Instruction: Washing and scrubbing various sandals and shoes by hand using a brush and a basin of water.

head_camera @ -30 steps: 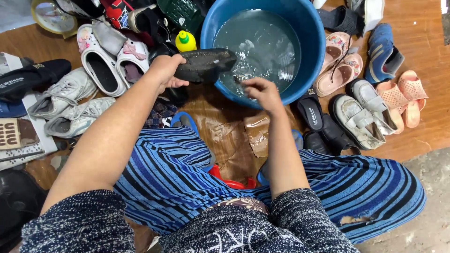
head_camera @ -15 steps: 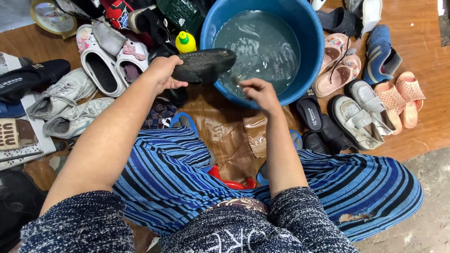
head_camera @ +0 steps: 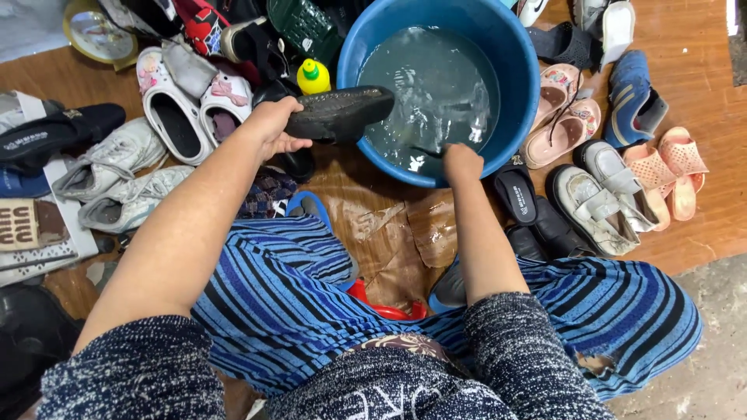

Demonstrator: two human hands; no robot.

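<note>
My left hand grips a black shoe by its heel end and holds it sole up over the left rim of a blue tub of cloudy water. My right hand reaches over the tub's near rim with its fingers dipped in the water. Whether it holds anything there is hidden by the water and the rim. A small yellow bottle with a green cap stands just left of the tub.
Many shoes lie on the wooden floor: white sneakers and clogs on the left, pink sandals, a blue shoe and grey shoes on the right. Wet cardboard lies by my knees.
My right hand has moved forward from the tub's edge into the water. The black shoe in my left hand has shifted slightly right over the rim.
</note>
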